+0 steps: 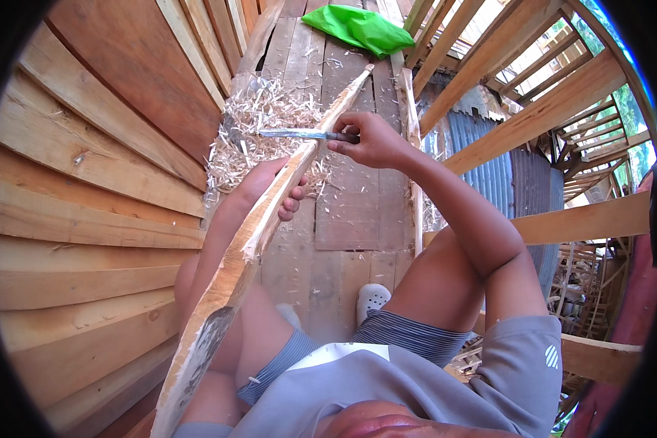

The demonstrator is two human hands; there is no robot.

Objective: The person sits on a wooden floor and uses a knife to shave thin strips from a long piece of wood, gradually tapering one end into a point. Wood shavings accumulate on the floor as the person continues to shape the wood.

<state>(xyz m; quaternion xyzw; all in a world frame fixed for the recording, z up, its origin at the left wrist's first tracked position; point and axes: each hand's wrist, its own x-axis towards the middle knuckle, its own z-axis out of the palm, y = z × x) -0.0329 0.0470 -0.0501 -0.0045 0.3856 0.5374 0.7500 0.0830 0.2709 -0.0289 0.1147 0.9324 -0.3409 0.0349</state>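
Observation:
A long, rough-hewn piece of wood (242, 257) slants from the lower left up to the top middle, narrowing toward its far end. My left hand (260, 181) wraps round it from beneath, about halfway along, with the fingertips showing on the right side. In my right hand (371, 142) is the dark handle of a knife (292, 133). Its blade lies across the wood, just beyond my left hand, with the tip pointing left. Whether the edge is biting into the wood I cannot tell.
Wood shavings (259, 120) heap on the plank floor (347, 219) at left. A bright green plastic bag (359, 29) lies at the far end. Overlapping boards form a wall (87, 241) on my left. Beams of a wooden railing (522, 113) run along the right, with corrugated metal sheets (478, 157) beyond.

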